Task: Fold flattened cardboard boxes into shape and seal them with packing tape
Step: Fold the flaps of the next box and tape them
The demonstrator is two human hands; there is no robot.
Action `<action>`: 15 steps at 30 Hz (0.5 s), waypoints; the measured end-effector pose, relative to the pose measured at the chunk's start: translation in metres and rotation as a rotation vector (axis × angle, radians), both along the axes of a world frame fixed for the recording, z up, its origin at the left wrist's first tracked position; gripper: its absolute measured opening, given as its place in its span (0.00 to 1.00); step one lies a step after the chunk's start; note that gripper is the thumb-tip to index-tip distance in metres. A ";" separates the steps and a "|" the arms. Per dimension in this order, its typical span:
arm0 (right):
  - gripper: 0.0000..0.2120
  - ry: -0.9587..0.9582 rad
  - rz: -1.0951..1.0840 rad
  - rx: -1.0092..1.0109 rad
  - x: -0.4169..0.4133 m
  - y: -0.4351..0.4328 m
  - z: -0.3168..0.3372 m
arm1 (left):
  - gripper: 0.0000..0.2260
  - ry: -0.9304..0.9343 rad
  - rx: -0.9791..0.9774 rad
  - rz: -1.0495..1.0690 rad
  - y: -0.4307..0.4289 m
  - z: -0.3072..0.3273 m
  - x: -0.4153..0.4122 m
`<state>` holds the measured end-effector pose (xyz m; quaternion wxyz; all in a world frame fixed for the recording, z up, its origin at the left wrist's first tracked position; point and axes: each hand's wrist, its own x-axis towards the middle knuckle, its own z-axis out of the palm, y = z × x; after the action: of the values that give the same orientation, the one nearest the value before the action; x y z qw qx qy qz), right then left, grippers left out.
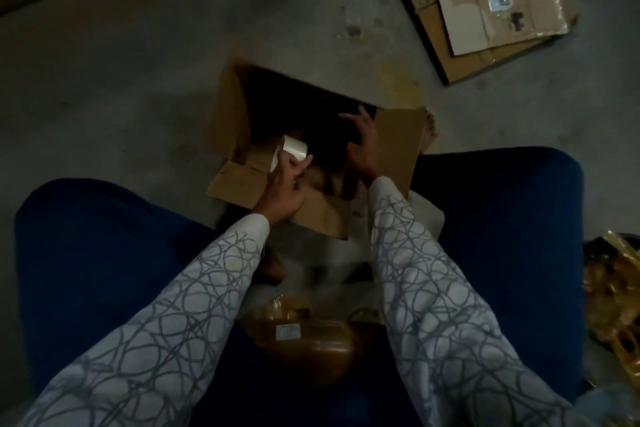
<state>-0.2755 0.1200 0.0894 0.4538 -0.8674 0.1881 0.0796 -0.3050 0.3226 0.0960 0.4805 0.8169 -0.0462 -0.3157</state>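
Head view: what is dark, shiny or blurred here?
Head view: dim overall; the open brown cardboard box is nearly black inside; the white tape roll in the left hand is brightest; glare on the flattened taped cardboard; blur between the patterned sleeves.

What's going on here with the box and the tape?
A seated person is working on an open cardboard box on the floor between their knees. The left hand grips a roll of tape at the box's near edge, while the right hand reaches into the dark opening, fingers spread. The flaps stand open and no taped seam shows. Flattened cardboard lies further off.
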 end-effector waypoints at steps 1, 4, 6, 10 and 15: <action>0.26 -0.043 0.008 -0.025 0.009 -0.003 0.004 | 0.35 0.016 -0.002 0.014 -0.001 -0.001 0.001; 0.30 -0.051 0.116 -0.036 0.042 -0.014 0.005 | 0.28 0.060 0.023 0.025 -0.006 -0.002 0.000; 0.33 -0.001 0.197 -0.070 0.067 -0.024 -0.003 | 0.29 0.082 0.029 0.022 -0.007 -0.003 -0.004; 0.35 0.219 0.335 -0.222 0.108 -0.039 -0.031 | 0.38 0.111 0.049 -0.038 -0.006 0.004 -0.007; 0.29 0.338 0.440 -0.324 0.107 -0.035 -0.036 | 0.44 0.122 0.040 -0.086 -0.008 0.002 -0.003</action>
<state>-0.1688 0.0852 0.0535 0.2442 -0.9227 0.0789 0.2878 -0.3079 0.3151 0.0980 0.4521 0.8027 -0.0457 -0.3863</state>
